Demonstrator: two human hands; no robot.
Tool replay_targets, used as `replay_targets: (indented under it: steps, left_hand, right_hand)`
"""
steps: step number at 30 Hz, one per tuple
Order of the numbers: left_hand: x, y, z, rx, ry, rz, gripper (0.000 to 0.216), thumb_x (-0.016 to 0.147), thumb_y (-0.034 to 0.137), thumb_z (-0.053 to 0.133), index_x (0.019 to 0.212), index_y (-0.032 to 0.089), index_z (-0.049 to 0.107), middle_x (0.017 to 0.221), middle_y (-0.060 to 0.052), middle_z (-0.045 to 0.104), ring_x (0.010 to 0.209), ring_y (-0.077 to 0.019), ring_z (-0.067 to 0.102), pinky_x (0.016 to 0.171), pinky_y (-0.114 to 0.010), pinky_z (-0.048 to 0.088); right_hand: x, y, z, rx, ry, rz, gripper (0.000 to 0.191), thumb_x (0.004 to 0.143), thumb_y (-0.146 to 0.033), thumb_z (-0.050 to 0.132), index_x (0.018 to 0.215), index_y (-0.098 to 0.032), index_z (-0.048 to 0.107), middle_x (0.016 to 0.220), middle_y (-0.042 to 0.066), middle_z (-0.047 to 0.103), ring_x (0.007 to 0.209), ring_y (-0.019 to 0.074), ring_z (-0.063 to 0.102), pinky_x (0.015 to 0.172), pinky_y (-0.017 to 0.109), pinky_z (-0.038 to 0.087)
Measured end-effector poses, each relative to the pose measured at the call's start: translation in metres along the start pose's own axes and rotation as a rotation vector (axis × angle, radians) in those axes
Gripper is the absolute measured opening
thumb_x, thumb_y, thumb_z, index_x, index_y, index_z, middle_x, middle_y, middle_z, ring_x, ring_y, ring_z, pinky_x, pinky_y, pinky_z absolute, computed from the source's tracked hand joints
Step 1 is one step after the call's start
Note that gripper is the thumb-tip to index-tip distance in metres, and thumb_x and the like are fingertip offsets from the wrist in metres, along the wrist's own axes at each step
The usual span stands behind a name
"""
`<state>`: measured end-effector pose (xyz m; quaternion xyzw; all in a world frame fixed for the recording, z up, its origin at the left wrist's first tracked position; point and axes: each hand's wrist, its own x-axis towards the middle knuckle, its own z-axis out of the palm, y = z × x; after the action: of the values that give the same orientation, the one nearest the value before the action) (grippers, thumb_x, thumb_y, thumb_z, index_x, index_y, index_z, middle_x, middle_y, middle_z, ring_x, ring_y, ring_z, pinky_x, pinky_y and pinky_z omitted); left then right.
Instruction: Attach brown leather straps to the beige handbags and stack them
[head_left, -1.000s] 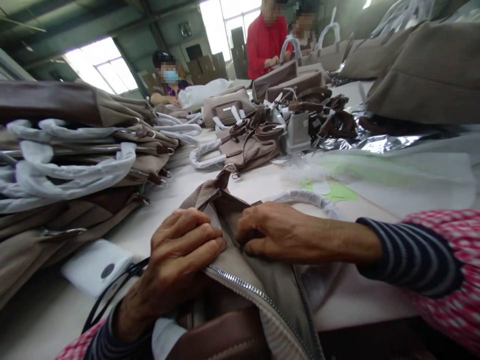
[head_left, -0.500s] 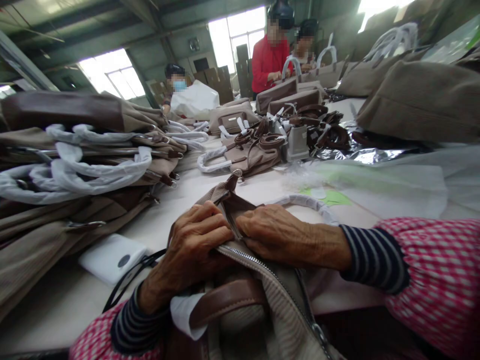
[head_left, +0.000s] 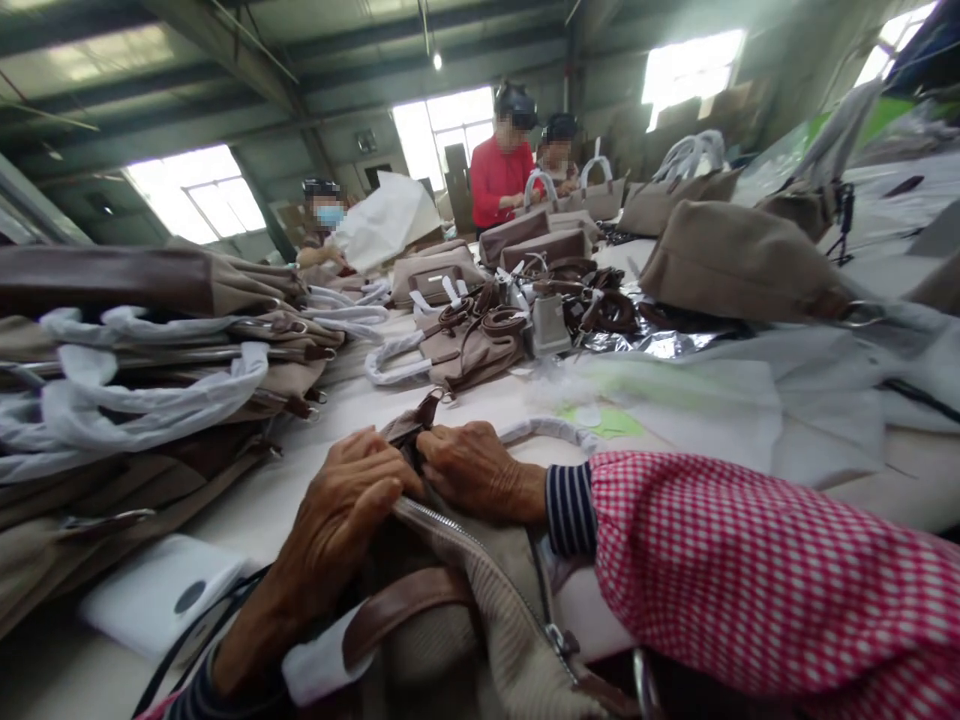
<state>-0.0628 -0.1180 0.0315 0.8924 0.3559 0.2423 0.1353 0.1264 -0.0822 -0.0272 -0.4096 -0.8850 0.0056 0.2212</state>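
A taupe ribbed handbag point(head_left: 499, 610) with brown trim lies in front of me, its metal zipper point(head_left: 457, 528) running open along the top edge. My left hand point(head_left: 349, 500) is closed over the bag's far left rim. My right hand point(head_left: 476, 470) is closed on the fabric at the far end of the opening, its fingertips partly hidden inside. Both hands are close together. A brown handle point(head_left: 409, 605), partly wrapped in white paper, arches below my left hand. Behind my right hand curves another white-wrapped handle point(head_left: 559, 430).
Stacked bags point(head_left: 150, 370) with wrapped handles rise at left, above a white packet point(head_left: 165, 595). Ahead lie a bag with coiled brown straps point(head_left: 480, 340), a grey box point(head_left: 551, 325) and clear plastic sheeting point(head_left: 697, 400). Larger bags point(head_left: 735, 265) stand at right. Several people work beyond, one in red point(head_left: 500, 180).
My view has swung right and up, so things sit further left and lower. Both hands stay on the bag's far end; the left thumb now shows along the rim.
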Motion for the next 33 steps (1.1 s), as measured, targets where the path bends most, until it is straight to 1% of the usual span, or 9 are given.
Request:
replay_targets:
  steps: [4,7,10,12,16,20,22,25,33]
  left_hand:
    - [0.027,-0.004,-0.003,0.063,-0.050,-0.236,0.042,0.102,0.049,0.047,0.083,0.022,0.073,0.084,-0.002,0.073,0.081,-0.0208,0.062,0.078,-0.033,0.045]
    - [0.044,-0.005,-0.010,0.153,-0.127,-0.238,0.020,0.091,0.035,0.057,0.097,0.023,0.072,0.095,-0.002,0.073,0.085,-0.0208,0.065,0.076,-0.031,0.047]
    - [0.055,-0.003,-0.016,0.242,-0.178,-0.183,0.028,0.077,0.017,0.055,0.102,0.022,0.066,0.103,-0.003,0.070,0.090,-0.0207,0.066,0.078,-0.031,0.047]
    - [0.062,0.000,-0.019,0.333,-0.223,-0.196,0.028,0.074,0.015,0.055,0.099,0.023,0.065,0.099,-0.002,0.070,0.089,-0.0211,0.065,0.075,-0.031,0.045]
    - [0.071,0.006,-0.015,0.537,-0.251,-0.333,0.006,0.079,0.022,0.060,0.082,0.022,0.065,0.082,-0.002,0.069,0.078,-0.0218,0.063,0.064,-0.031,0.035]
    - [0.054,0.010,0.000,0.708,-0.178,-0.185,0.025,0.084,0.006,0.050,0.098,0.021,0.065,0.098,-0.005,0.071,0.087,-0.0237,0.064,0.075,-0.037,0.042]
    - [0.041,0.009,0.006,0.774,-0.101,-0.110,0.033,0.085,0.001,0.046,0.106,0.020,0.064,0.116,-0.009,0.069,0.101,-0.0270,0.063,0.085,-0.042,0.044]
    - [0.031,0.004,0.006,0.753,-0.036,-0.078,0.029,0.084,0.002,0.053,0.105,0.019,0.065,0.137,-0.011,0.062,0.123,-0.0325,0.054,0.093,-0.047,0.046]
    - [0.042,-0.024,0.001,0.502,-0.164,-0.117,0.017,0.091,0.015,0.060,0.094,0.022,0.075,0.127,-0.005,0.066,0.120,-0.0255,0.058,0.090,-0.037,0.054]
  right_hand:
    - [0.004,0.004,-0.004,0.103,-0.022,0.058,0.024,0.103,-0.034,0.053,0.114,-0.018,0.067,0.106,0.008,0.078,0.092,0.0236,0.073,0.066,0.032,0.038]
    - [0.006,0.007,-0.006,0.139,-0.049,0.107,0.029,0.104,-0.039,0.051,0.118,-0.020,0.068,0.108,0.009,0.079,0.094,0.0242,0.073,0.067,0.032,0.037]
    - [0.006,0.010,-0.006,0.153,-0.078,0.120,0.031,0.102,-0.040,0.053,0.122,-0.019,0.066,0.105,0.009,0.079,0.092,0.0250,0.073,0.067,0.032,0.036]
    - [0.006,0.011,-0.006,0.163,-0.085,0.114,0.033,0.101,-0.040,0.054,0.125,-0.020,0.065,0.106,0.009,0.079,0.092,0.0253,0.072,0.068,0.032,0.036]
    - [0.007,0.011,-0.005,0.158,-0.097,0.133,0.031,0.101,-0.039,0.053,0.118,-0.018,0.067,0.109,0.013,0.078,0.095,0.0271,0.072,0.070,0.033,0.038]
    - [0.005,0.010,-0.005,0.161,-0.073,0.090,0.025,0.096,-0.028,0.055,0.115,-0.016,0.066,0.108,0.013,0.077,0.094,0.0259,0.071,0.071,0.033,0.038]
    - [0.003,0.009,-0.005,0.159,-0.068,0.060,0.024,0.094,-0.022,0.055,0.116,-0.016,0.064,0.109,0.012,0.076,0.093,0.0244,0.071,0.072,0.032,0.038]
    - [0.000,0.008,-0.003,0.142,-0.049,0.037,0.023,0.096,-0.020,0.054,0.117,-0.016,0.063,0.108,0.011,0.076,0.093,0.0230,0.070,0.073,0.032,0.038]
    - [0.000,0.002,-0.002,0.024,-0.108,-0.004,0.017,0.102,-0.019,0.051,0.110,-0.012,0.064,0.105,0.011,0.073,0.086,0.0212,0.067,0.069,0.032,0.037]
